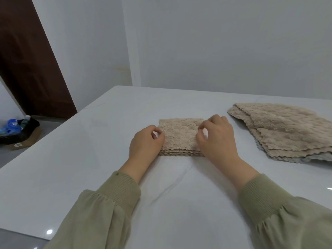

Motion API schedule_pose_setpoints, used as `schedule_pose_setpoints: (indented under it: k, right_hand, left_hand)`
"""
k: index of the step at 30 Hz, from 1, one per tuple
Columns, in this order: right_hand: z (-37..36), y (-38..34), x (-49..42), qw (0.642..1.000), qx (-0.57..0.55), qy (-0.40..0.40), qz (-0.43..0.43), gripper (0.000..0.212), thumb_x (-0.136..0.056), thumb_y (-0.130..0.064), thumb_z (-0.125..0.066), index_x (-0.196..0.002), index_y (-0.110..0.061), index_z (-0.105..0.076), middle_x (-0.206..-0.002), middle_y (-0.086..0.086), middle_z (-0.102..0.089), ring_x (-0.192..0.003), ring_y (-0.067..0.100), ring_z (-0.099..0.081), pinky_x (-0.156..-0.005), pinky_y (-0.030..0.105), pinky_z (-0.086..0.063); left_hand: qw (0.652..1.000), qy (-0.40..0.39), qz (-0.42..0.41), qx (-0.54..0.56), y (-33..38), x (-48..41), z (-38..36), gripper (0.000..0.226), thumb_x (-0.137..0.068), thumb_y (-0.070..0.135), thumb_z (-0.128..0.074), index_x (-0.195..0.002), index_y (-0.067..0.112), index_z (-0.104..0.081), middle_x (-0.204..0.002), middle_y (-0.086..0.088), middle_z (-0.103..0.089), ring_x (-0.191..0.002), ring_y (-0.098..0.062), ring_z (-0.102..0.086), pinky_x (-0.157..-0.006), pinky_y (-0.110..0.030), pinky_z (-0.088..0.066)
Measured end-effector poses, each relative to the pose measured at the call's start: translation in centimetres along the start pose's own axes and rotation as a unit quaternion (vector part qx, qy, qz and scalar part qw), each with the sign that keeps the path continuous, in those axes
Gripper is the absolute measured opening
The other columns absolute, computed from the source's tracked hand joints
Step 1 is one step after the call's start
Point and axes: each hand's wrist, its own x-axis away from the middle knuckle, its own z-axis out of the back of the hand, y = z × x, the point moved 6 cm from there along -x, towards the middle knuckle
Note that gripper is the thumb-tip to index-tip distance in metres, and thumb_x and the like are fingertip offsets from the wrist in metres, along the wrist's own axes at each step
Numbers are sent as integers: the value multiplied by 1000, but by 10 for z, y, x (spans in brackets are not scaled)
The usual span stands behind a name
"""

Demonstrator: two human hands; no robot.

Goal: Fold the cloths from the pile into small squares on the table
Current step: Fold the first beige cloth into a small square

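A beige fluffy cloth [179, 135], folded into a small square of several layers, lies in the middle of the white table [89, 155]. My left hand [146, 142] sits at its left edge with fingers curled against the cloth. My right hand [215, 135] rests on its right side, thumb and fingers curled and pinching at the top layer. A pile of unfolded beige cloths [283, 130] with wavy edges lies flat to the right, apart from both hands.
A white wall stands close behind the table. A brown door [30, 60] is at the left. On the floor at the left lies a dark bag on cardboard [18, 135] with bottles. The table's left edge runs diagonally.
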Motion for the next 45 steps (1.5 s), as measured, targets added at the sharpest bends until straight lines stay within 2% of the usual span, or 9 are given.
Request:
schedule_pose_setpoints:
  k: [3,6,10,17,22,28,32,40,45]
  right_hand:
    - [2,-20,-25,998,-50,-1,22,32,-87,-15,-44,-111,-6,-62,-112,11,-60,-106,30,-51,-90,40,-41]
    - [-39,-27,-35,987,1,-151,48,47,-99,-28,-34,-142,-10,-34,-146,7,-39,-137,26,-30,-112,41,-22]
    - [-97,1,-15,937,86,-338,-16,60,-98,-49,-17,-149,-17,-17,-157,3,-18,-145,23,-13,-116,49,-9]
    - [-94,-3,-14,942,104,-319,4,60,-99,-49,-15,-150,-18,-14,-158,3,-13,-146,23,-8,-116,50,-4]
    - [-95,-4,-15,942,105,-320,9,60,-98,-48,-16,-150,-19,-14,-159,3,-11,-146,22,-6,-116,49,-3]
    - [-90,-7,-13,941,102,-321,24,60,-99,-47,-15,-150,-16,-13,-159,1,-9,-147,18,2,-115,49,5]
    - [-90,-7,-12,939,114,-324,18,61,-98,-48,-14,-151,-17,-12,-159,1,-8,-147,19,3,-115,51,6]
    - [-89,1,-12,940,101,-322,-54,67,-95,-53,-17,-150,-15,-12,-159,3,-6,-146,21,0,-114,55,4]
    - [-56,-2,-17,984,-9,-169,-48,50,-98,-29,-30,-146,-15,-29,-157,3,-18,-146,17,-8,-116,47,3]
  left_hand:
    - [1000,-4,10,4,-8,-6,-5,11,-87,36,-57,-97,32,-61,-72,11,-57,-68,-5,-54,-57,-21,-37]
    - [999,-27,4,-17,-11,-9,-9,18,-85,34,-59,-103,35,-62,-73,11,-59,-73,-6,-57,-62,-23,-41]
    - [1000,-22,3,17,-15,-15,-9,16,-85,30,-60,-101,34,-61,-70,8,-58,-70,-6,-56,-61,-21,-41]
    - [983,40,69,165,-22,-45,-11,23,-90,28,-52,-111,25,-61,-84,2,-68,-80,-13,-63,-74,-29,-50]
    - [984,58,99,134,-13,-66,-22,24,-87,42,-48,-88,25,-65,-83,9,-67,-78,-12,-62,-65,-28,-43]
    - [986,44,115,110,-9,-75,-35,44,-84,43,-55,-48,20,-46,-46,11,-48,-56,-18,-51,-68,-31,-43]
    - [980,45,137,135,-17,-78,-35,22,-75,30,-69,-96,24,-69,-110,4,-67,-107,-17,-59,-102,-39,-41]
    - [994,47,86,44,-9,-75,-34,22,-79,14,-61,-94,29,-66,-70,16,-56,-93,-15,-60,-102,-40,-39]
    - [994,46,-41,91,0,-58,-21,33,-93,13,-49,-124,19,-59,-128,3,-55,-130,-15,-38,-108,-24,-27]
